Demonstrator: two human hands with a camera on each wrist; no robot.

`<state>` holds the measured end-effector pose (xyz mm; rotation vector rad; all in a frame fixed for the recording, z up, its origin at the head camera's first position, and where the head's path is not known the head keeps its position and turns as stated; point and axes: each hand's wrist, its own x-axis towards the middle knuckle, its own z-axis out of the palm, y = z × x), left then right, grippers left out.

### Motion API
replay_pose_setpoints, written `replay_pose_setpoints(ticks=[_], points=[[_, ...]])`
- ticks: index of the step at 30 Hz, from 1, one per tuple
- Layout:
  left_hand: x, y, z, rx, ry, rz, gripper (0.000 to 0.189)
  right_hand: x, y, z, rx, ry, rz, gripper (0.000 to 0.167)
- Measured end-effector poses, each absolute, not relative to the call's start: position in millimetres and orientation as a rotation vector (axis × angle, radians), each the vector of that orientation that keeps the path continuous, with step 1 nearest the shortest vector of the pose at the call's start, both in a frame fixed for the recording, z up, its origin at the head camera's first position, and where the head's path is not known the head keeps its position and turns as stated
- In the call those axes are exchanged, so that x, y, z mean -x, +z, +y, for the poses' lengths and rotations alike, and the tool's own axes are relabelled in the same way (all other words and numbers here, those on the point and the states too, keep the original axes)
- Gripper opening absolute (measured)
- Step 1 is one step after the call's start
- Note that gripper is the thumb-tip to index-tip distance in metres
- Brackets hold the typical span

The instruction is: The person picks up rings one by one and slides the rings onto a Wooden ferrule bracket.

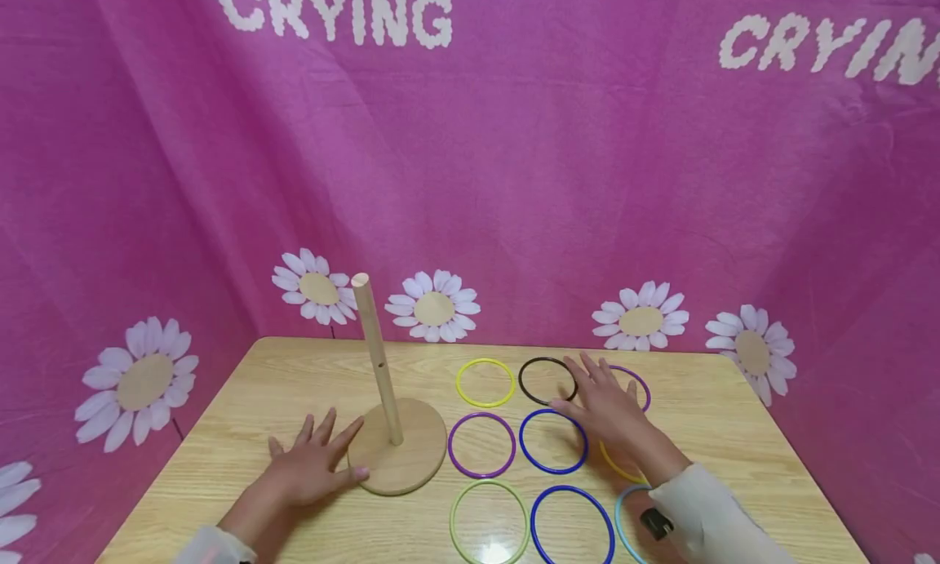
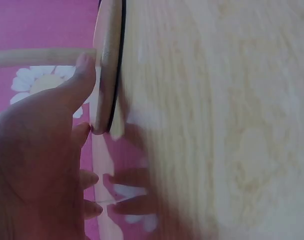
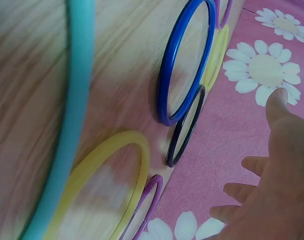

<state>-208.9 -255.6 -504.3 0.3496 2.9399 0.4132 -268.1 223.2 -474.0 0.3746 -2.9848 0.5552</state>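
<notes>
R hand (image 3: 274, 175) nr blk ring (image 3: 170, 155), blue ring (image 3: 164, 90) adj., teal ring (image 3: 79, 100) fg

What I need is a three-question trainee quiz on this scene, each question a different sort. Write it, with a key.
1. True or false: a ring is threaded on the upright wooden peg.
2. Fill in the colour: in the farthest row, the ____ ring lies between the yellow ring and the partly hidden purple ring.
3. Multiple choice: what is the right hand doing?
A) gripping a ring
B) holding the wooden peg
C) holding nothing, fingers extended

Key:
1. False; no ring is on it.
2. Black; the black ring lies between those two.
3. C.
</notes>
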Motion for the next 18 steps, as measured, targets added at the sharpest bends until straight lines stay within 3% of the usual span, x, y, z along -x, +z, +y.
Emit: replay_pose_setpoints(ticks=[18], points=[[209.7, -512.6, -255.2, -0.319, 0.501, 2.891, 0.088, 304.1, -485.4, 186.7, -0.613, 0.713, -2.925, 0.08]])
